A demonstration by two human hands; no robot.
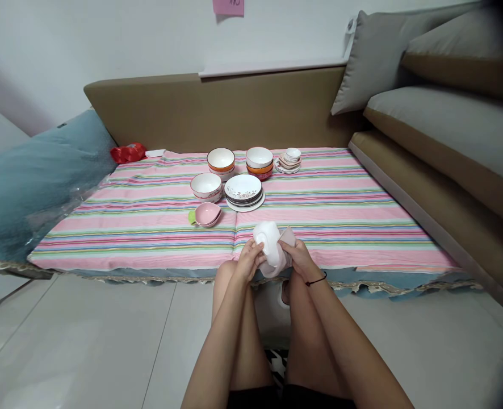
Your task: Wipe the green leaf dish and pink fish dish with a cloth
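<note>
Currently, your left hand (250, 259) has its grip closed on a crumpled white wrapping (267, 237), just below and right of the frame's centre. Your right hand (301, 259) grips a flat pale-pink piece (289, 235) at its right side. Toward centre-left, nested pink bowls (208, 213) sit near a plate stack (243, 187) on the striped cloth (328, 204).

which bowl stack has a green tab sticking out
The pink bowl stack, nearest the left hand; the other bowl stacks look white inside and show no green.
</note>
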